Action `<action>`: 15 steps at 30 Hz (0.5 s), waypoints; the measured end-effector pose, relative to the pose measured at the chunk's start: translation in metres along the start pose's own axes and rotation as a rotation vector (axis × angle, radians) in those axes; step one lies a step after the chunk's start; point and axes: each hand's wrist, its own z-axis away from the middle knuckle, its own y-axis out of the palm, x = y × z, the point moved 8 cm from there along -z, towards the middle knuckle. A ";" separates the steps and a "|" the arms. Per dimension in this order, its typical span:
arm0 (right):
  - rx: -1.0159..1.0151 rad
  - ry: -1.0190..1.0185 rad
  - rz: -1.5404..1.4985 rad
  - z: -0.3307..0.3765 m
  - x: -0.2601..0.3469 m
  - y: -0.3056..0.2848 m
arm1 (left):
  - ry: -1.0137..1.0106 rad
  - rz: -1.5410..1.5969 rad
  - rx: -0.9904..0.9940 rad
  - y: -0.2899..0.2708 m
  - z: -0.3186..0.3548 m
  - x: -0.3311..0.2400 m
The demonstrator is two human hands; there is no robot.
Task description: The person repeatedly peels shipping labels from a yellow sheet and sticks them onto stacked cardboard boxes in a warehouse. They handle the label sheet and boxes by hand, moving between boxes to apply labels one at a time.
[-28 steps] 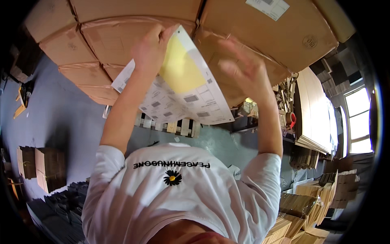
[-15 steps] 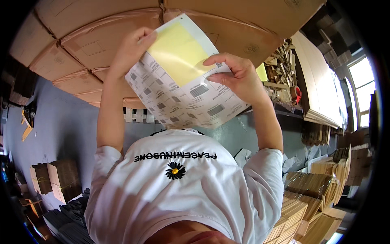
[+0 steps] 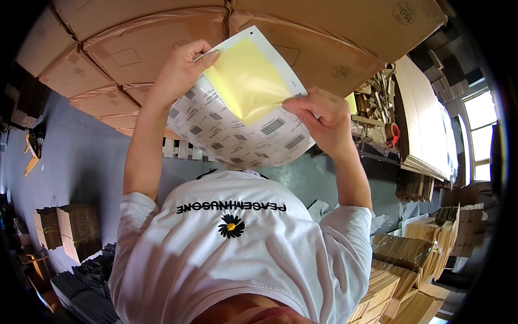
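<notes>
I hold a label sheet up in front of a stack of taped cardboard boxes. The sheet carries rows of white barcode labels, and a large bare yellow patch of backing shows in its upper part. My left hand grips the sheet's upper left edge, thumb on its face. My right hand pinches the sheet at the right side of the yellow patch, fingertips on the edge of a white label. My white T-shirt fills the lower middle of the view.
A wooden pallet sits under the boxes on a grey floor. Bundles of flat cardboard lie at the left, and more stacks at the lower right. A shelf with scraps and a red tape roll stands at the right, near a window.
My right hand came off the box and took hold of the sheet's right side. The sheet has turned to face me and sits closer in view.
</notes>
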 end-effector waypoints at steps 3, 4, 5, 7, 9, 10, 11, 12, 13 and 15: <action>-0.127 -0.176 0.142 -0.004 0.009 -0.003 | 0.000 -0.077 -0.086 -0.011 -0.001 0.012; -0.139 -0.215 0.205 -0.005 0.014 -0.002 | 0.014 -0.108 -0.126 -0.017 0.000 0.015; -0.154 -0.252 0.270 -0.005 0.019 -0.001 | -0.038 -0.176 -0.146 -0.022 0.003 0.022; -0.089 -0.280 0.397 0.007 0.031 0.007 | -0.143 -0.300 -0.176 -0.028 0.006 0.034; -0.048 -0.414 0.420 0.021 0.058 0.010 | -0.102 -0.443 -0.239 -0.035 0.008 0.047; -0.043 -0.477 0.368 0.028 0.075 0.006 | -0.085 -0.518 -0.269 -0.039 0.012 0.054; -0.036 -0.540 0.315 0.031 0.089 0.001 | -0.081 -0.614 -0.322 -0.045 0.016 0.058; -0.083 -0.516 0.290 0.028 0.096 -0.013 | -0.068 -0.706 -0.368 -0.048 0.018 0.058; -0.129 -0.491 0.265 0.026 0.099 -0.024 | -0.057 -0.798 -0.414 -0.049 0.020 0.057; -0.357 -0.434 0.270 0.017 0.076 -0.035 | 0.184 -0.841 -0.401 -0.031 0.027 0.042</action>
